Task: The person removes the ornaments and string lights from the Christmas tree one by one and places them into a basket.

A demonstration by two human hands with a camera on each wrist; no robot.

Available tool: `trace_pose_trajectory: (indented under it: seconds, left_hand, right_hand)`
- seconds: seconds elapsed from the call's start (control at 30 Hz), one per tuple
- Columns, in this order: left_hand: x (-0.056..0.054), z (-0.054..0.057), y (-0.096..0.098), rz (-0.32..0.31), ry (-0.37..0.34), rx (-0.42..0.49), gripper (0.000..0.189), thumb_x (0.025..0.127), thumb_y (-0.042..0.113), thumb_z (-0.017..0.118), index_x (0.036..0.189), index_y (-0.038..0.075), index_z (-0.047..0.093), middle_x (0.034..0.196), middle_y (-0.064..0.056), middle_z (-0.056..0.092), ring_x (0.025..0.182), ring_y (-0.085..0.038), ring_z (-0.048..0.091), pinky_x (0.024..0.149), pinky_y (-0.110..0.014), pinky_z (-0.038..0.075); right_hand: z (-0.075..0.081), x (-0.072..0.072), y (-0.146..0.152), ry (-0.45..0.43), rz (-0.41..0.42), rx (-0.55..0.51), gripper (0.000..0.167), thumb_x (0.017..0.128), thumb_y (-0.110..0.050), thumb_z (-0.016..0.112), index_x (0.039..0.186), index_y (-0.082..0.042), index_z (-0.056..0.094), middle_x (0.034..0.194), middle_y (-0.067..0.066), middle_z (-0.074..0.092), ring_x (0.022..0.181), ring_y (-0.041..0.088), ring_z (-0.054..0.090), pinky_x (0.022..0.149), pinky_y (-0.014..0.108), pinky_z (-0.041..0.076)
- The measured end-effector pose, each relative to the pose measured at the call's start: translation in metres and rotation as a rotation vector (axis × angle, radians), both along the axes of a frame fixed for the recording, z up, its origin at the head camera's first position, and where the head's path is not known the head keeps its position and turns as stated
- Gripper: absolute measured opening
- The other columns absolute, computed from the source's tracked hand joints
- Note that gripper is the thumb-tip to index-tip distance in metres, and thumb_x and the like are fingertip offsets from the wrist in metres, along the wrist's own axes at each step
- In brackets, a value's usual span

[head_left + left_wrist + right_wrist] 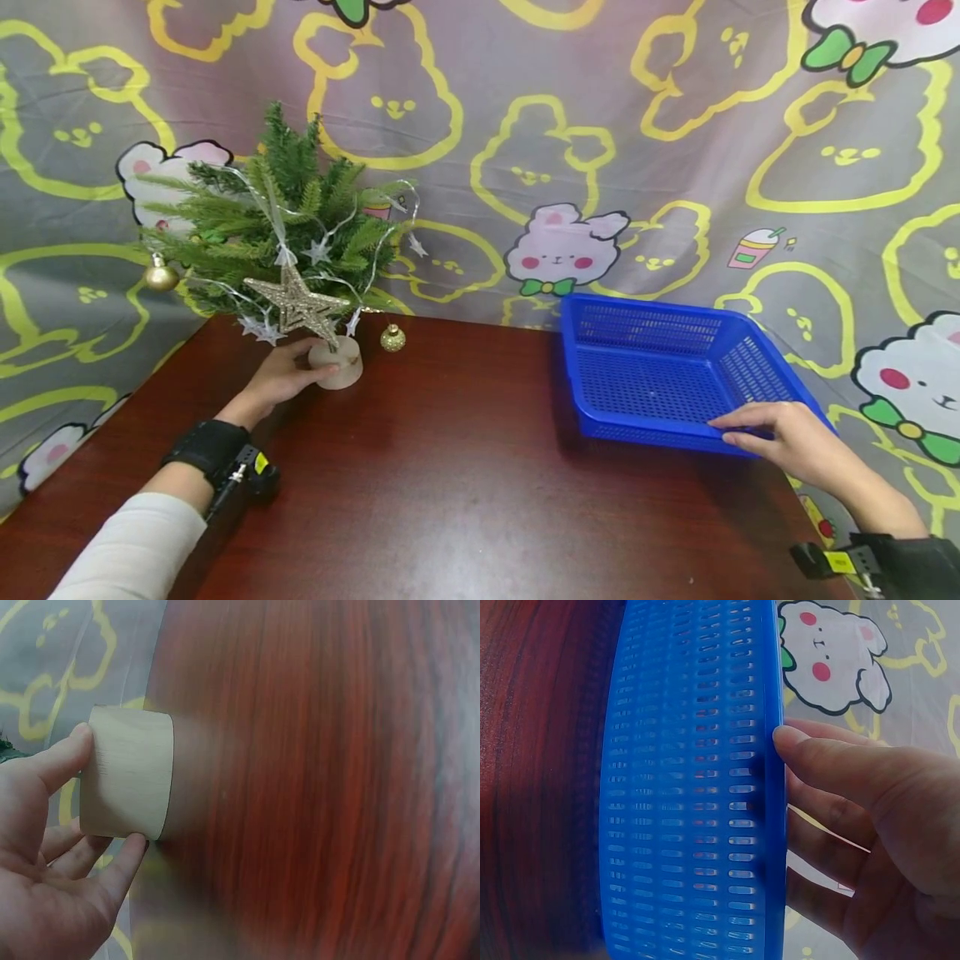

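Observation:
A small artificial Christmas tree [292, 208] stands at the back left of the table on a round pale wooden base [339, 364]. My left hand [288, 375] grips that base, thumb on one side and fingers on the other; the left wrist view shows the base [127, 772] between them. A glittery gold star [295, 302] hangs on the front of the tree. To the right, a blue plastic basket [645, 425] with slotted walls rests on the table. My right hand [795, 442] pinches its near rim, with the thumb [802, 746] outside and the fingers over the edge.
Gold ball ornaments [161, 273] and a string of clear star lights [318, 250] hang from the branches. A dark red-brown wooden table [465, 500] lies between the hands. Behind it hangs a grey cartoon-print cloth [450, 125].

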State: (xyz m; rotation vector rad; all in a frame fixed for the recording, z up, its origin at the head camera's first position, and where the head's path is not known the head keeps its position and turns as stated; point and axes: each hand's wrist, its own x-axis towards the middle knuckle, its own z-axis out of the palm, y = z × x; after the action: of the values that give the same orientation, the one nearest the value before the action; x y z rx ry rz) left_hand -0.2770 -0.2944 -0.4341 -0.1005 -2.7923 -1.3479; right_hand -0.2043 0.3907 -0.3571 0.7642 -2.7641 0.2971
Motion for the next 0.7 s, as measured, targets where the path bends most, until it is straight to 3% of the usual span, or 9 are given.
trace_pose_trajectory:
  seconds: [0.07,0.37,0.7]
  left_hand:
    - [0.0,0.0,0.004,-0.009,0.0,-0.004,0.065,0.091,0.031,0.072,0.139,-0.005,0.049,0.136,-0.032,0.055,0.122,-0.042,0.058,0.077,-0.016,0.047]
    - [-0.003,-0.002,0.029,-0.008,0.007,-0.043,0.061,0.087,0.035,0.076,0.133,0.0,0.056,0.132,-0.028,0.058,0.113,-0.036,0.062,0.077,-0.025,0.048]
    - [-0.001,0.001,0.059,-0.006,0.075,-0.072,0.053,0.084,0.031,0.079,0.125,0.002,0.063,0.129,-0.026,0.06,0.115,-0.038,0.059,0.087,-0.038,0.046]
  right_hand:
    - [0.0,0.0,0.0,-0.001,0.002,-0.007,0.023,0.076,-0.011,0.083,0.092,-0.027,0.079,0.089,-0.008,0.077,0.083,-0.006,0.064,0.063,0.021,0.051]
    - [0.0,0.0,0.002,-0.022,-0.008,0.005,0.022,0.077,-0.012,0.083,0.093,-0.026,0.079,0.09,-0.006,0.077,0.085,-0.006,0.064,0.064,0.021,0.052]
    - [-0.001,0.0,0.001,-0.051,-0.031,0.019,0.021,0.077,-0.012,0.082,0.094,-0.024,0.079,0.092,-0.004,0.077,0.083,-0.006,0.063,0.062,0.022,0.051]
